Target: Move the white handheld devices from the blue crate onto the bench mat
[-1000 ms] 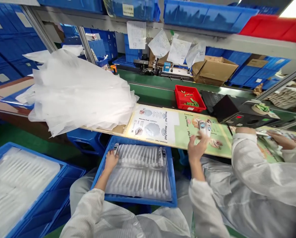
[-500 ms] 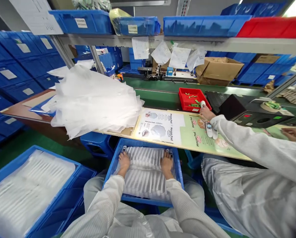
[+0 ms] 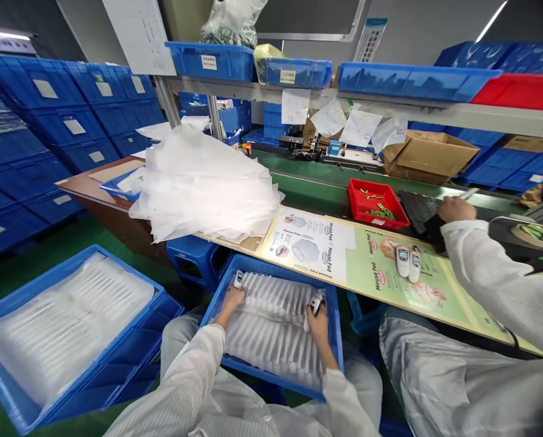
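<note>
A blue crate (image 3: 271,383) rests at my lap, packed with two rows of white sleeved items (image 3: 276,340). At its left end, my left hand (image 3: 233,297) has its fingers closed around the lower part of a white handheld thermometer (image 3: 239,278), whose small display faces up. On the right side of the crate my right hand (image 3: 317,323) grips another white thermometer (image 3: 317,300), tilted, with its dark handle side partly showing. The fingertips of both hands are partly hidden against the sleeves.
Left of me stands another filled blue crate (image 3: 7,388). White foam sleeves (image 3: 208,188) are piled on the table. Two thermometers (image 3: 408,264) lie on the green printed board, near a red tray (image 3: 378,205) of green parts. A co-worker's hand (image 3: 457,209) is at the right.
My right hand has lifted slightly and now grips a thermometer upright-tilted; the left has closed at the crate's left end. The co-worker's hand moved right from the red tray. The view turned left.
</note>
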A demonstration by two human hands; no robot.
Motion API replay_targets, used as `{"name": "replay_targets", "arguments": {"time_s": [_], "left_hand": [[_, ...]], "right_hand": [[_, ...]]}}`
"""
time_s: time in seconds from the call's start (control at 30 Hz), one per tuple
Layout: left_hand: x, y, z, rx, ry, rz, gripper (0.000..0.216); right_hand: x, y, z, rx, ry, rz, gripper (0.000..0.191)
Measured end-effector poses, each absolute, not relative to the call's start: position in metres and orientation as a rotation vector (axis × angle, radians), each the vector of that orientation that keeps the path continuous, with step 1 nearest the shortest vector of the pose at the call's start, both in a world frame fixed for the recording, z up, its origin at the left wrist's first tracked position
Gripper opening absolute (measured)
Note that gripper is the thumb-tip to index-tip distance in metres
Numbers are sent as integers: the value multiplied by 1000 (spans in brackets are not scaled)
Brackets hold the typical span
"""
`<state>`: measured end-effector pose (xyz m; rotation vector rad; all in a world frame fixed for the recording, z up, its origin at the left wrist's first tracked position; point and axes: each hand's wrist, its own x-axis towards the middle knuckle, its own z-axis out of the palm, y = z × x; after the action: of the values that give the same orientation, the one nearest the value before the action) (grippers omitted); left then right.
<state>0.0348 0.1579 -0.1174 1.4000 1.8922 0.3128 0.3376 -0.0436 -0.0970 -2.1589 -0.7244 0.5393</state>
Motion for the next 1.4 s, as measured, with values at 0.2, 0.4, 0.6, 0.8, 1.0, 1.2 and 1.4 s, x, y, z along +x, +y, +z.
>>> {"name": "replay_targets", "arguments": {"time_s": [0.2,0.4,0.6,0.8,1.0,1.2,1.4], "left_hand": [[30,120,-114,1262,1762,532,43],[19,27,-92,920,1035,772,65],[65,1,-72,812,1120,613,70],[99,30,-33,1104,1178,654,61],[146,92,27,1398,1073,845,58],[225,168,65,1849,1062,703,46],[264,203,71,1950,1085,636,47]], "right_hand": [[266,-127,-127,-1793,-512,782,61],[232,-153,-119,-1671,-424,1049,60],[236,-106,-91,-1677,-491,986,58],[259,-65,-26,-1539,-608,850,50],[319,-16,46,-1583,-726,650,53],[383,52,78,-1958,-867,366,57],[391,106,89,-2321,-976,256,51]]}}
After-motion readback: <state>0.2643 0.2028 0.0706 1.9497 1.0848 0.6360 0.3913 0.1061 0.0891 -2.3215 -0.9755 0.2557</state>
